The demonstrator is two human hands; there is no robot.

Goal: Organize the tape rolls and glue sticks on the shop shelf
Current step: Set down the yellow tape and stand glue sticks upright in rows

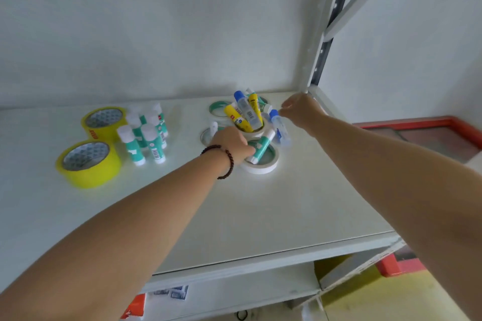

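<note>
On the white shelf lies a jumble of glue sticks and tape rolls. My left hand, with a bead bracelet at the wrist, grips a green-and-white glue stick lying across a white tape roll. My right hand pinches the blue cap of a clear glue stick beside it. Yellow and blue-capped glue sticks stand inside another white roll. Two yellow tape rolls and several upright green glue sticks stand at the left.
Thin green tape rings lie behind the jumble. A metal shelf upright rises at the back right corner. A lower shelf holds small packets. A red-framed surface lies to the right.
</note>
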